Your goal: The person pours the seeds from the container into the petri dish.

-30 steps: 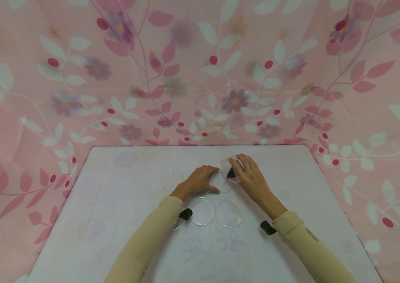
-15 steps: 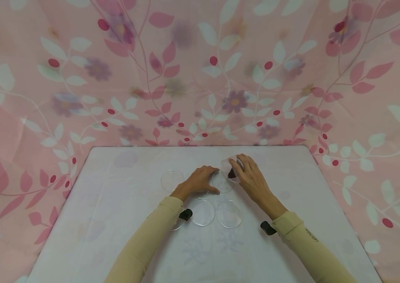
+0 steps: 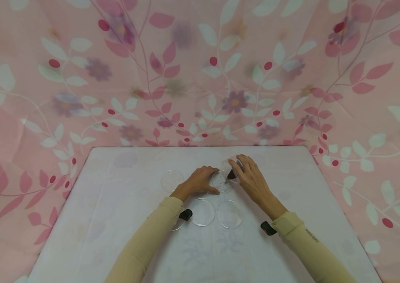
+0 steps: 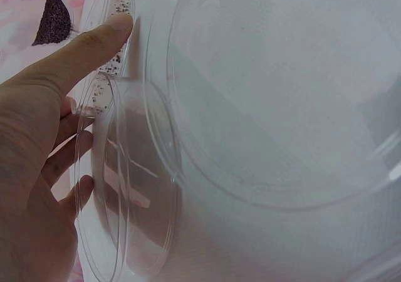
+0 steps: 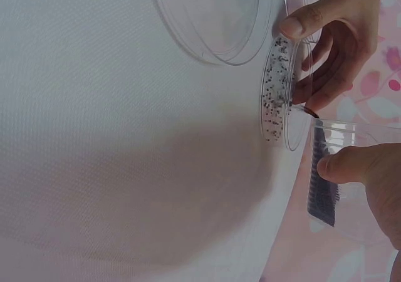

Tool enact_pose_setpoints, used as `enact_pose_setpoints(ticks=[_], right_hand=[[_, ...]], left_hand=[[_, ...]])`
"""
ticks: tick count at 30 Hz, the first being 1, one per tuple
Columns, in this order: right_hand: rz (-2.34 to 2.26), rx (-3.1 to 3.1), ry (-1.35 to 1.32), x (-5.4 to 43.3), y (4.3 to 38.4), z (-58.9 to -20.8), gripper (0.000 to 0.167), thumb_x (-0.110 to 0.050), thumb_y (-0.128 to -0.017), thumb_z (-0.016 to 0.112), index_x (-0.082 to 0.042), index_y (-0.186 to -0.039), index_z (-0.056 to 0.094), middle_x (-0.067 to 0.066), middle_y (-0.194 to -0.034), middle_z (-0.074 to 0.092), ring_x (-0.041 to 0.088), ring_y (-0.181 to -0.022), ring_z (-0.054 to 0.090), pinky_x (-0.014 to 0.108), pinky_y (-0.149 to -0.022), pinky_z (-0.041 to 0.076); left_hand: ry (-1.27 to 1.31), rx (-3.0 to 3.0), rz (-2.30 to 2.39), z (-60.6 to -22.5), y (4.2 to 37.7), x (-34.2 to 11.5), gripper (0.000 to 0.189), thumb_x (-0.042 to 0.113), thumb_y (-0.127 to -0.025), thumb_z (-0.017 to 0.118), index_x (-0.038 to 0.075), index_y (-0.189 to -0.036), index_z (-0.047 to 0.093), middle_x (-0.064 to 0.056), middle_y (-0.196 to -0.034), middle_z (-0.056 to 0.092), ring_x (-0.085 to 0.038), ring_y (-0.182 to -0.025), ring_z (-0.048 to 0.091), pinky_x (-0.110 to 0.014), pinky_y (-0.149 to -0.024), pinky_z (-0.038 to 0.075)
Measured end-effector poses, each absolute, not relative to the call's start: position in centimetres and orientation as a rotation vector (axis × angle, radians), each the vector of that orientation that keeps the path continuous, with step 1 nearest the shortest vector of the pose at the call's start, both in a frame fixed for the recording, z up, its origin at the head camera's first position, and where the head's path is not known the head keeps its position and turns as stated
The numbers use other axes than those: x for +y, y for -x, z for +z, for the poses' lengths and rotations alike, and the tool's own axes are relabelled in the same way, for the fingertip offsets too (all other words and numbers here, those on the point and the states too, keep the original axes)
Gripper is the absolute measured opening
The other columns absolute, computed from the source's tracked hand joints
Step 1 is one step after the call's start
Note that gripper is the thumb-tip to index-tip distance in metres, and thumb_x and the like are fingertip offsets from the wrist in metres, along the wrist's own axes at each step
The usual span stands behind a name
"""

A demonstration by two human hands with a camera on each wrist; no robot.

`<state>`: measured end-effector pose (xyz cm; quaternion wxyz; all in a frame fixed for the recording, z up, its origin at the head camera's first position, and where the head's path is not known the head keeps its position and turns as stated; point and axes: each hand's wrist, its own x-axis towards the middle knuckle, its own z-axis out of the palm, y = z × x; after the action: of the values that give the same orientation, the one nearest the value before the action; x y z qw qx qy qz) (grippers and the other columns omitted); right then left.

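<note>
My right hand grips a clear plastic cup tilted to the left, with dark granules heaped along its lower side. A thin dark stream runs from the cup's rim into a clear petri dish. Scattered dark grains lie on that dish's floor. On the dish's left side, my left hand holds its rim between thumb and curled fingers. Another petri dish sits beneath the left hand, mostly covered in the head view.
More clear petri dishes stand around: one at the back left, two in front, and one partly under the left sleeve. They rest on a white-covered table. A pink floral cloth hangs behind.
Dark grains have spread across the dish, where hardly any showed a second ago. The granules in the cup have slid toward its rim. Both hands stay nearly in place.
</note>
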<state>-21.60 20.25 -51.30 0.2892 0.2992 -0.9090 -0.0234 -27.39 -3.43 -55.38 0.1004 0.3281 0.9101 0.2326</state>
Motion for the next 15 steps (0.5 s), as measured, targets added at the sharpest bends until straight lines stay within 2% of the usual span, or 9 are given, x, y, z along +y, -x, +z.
enact_pose_setpoints(ticks=[7,15], right_hand=[[-0.066,-2.428,-0.795,20.27,21.56,-51.27,0.106,-0.018,-0.057,0.096,-0.008,-0.147,0.041,0.022,-0.142,0.046,0.037,-0.135,0.043,0.047,-0.111,0.041],[-0.053,-2.431,-0.798,20.22,21.51,-51.31,0.094,-0.012,-0.066,0.091,-0.008,-0.146,0.042,0.023,-0.141,0.047,0.037,-0.133,0.044,0.047,-0.111,0.041]], left_hand=[[-0.966,2.68,0.688,-55.16,27.35,-3.39,0.089,0.052,-0.07,0.084,0.015,-0.143,0.05,-0.001,-0.14,0.057,-0.02,-0.13,0.051,-0.041,-0.113,0.038],[-0.97,2.683,0.68,-55.32,27.45,-3.39,0.089,0.052,-0.07,0.084,0.014,-0.143,0.05,-0.001,-0.14,0.057,-0.02,-0.13,0.051,-0.043,-0.112,0.04]])
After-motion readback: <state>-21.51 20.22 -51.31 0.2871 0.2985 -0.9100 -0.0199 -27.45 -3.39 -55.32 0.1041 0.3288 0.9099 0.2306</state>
